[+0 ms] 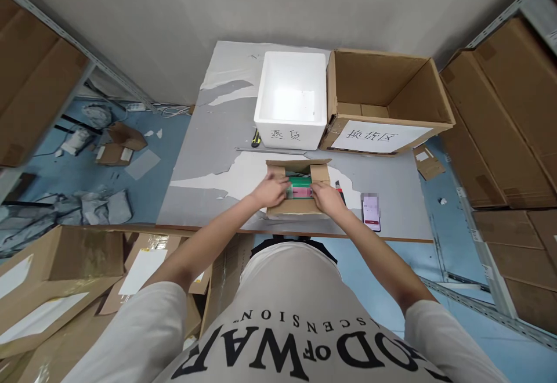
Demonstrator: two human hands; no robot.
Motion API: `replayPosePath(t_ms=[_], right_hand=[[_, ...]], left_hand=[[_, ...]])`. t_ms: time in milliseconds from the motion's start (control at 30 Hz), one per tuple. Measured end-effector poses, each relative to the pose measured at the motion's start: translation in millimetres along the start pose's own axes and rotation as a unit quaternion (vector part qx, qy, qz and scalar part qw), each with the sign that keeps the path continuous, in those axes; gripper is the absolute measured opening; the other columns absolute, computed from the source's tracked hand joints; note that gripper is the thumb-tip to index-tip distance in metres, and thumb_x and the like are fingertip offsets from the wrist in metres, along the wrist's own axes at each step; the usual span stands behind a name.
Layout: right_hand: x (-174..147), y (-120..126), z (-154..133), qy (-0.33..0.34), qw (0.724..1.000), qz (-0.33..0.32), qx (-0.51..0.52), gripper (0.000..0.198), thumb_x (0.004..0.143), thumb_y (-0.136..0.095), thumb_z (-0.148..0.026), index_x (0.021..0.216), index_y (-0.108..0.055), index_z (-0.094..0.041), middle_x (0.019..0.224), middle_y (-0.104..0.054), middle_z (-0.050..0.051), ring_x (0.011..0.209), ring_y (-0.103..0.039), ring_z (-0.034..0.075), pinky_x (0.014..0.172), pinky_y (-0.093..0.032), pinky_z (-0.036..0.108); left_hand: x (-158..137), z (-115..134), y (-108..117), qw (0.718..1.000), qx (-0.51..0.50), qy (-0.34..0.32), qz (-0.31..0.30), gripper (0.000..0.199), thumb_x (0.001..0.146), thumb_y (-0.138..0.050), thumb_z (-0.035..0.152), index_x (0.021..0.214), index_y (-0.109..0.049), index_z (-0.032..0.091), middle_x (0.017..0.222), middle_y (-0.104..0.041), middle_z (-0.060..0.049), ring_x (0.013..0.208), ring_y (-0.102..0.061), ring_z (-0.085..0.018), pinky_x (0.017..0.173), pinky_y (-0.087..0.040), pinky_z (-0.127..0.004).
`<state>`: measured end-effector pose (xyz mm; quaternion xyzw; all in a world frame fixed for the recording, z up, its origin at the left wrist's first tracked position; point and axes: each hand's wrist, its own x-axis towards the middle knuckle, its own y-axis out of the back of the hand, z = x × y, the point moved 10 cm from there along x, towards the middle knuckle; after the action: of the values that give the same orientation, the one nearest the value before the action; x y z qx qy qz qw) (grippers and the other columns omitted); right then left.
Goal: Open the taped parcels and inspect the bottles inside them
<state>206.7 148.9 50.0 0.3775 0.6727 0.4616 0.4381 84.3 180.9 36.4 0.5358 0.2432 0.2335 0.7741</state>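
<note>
A small open cardboard box [300, 211] sits near the table's front edge with its flaps folded out. Inside lies a green and pink package [301, 188] with a clear-looking part at its left end. My left hand [273, 190] reaches in over the left side, its curled fingers on the package's left end. On the opposite end are the closed fingers of my right hand [327, 198]. Both thumbs and the package's underside are hard to make out. A red and black utility knife [340, 190] lies just right of the box, partly hidden by my right hand.
Behind stand a white foam box [290, 129] and a large labelled cardboard box [387, 139]. A yellow and black cutter [256, 137] lies by the foam box. A phone [371, 212] rests on the table [195, 156] at right. Cartons [87, 255] crowd the floor at left.
</note>
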Motion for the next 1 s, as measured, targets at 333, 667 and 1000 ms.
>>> replayPosePath(t_ms=[333, 667, 1000], right_hand=[[43, -20, -46, 0.039, 0.983, -0.125, -0.127, 0.033, 0.089, -0.04, -0.008, 0.094, -0.073, -0.01, 0.099, -0.07, 0.023, 0.095, -0.066, 0.029, 0.082, -0.045, 0.041], [-6, -34, 82, -0.115, 0.988, -0.072, 0.067, 0.131, 0.058, -0.072, -0.069, 0.151, -0.006, -0.005, 0.155, -0.009, 0.029, 0.145, -0.007, 0.04, 0.11, -0.025, 0.054], [-14, -66, 83, -0.049, 0.971, -0.022, 0.235, 0.133, 0.066, -0.073, -0.059, 0.148, 0.022, -0.014, 0.158, 0.003, 0.022, 0.147, -0.001, 0.03, 0.116, -0.019, 0.046]], left_hand=[[33, 25, -29, 0.994, 0.099, 0.015, -0.037, 0.022, 0.083, -0.053, 0.025, 0.072, -0.073, 0.022, 0.074, -0.072, -0.008, 0.089, -0.065, -0.029, 0.112, -0.008, -0.062], [-40, -23, -1, 0.962, 0.024, 0.248, 0.11, 0.111, 0.067, -0.05, 0.081, 0.144, -0.031, 0.004, 0.147, -0.032, -0.029, 0.138, -0.023, -0.048, 0.109, 0.003, -0.068], [-50, -48, -49, 0.959, -0.132, 0.177, 0.179, 0.152, 0.045, -0.073, 0.076, 0.147, 0.011, 0.001, 0.152, -0.006, -0.036, 0.143, -0.01, -0.043, 0.113, -0.025, -0.054]])
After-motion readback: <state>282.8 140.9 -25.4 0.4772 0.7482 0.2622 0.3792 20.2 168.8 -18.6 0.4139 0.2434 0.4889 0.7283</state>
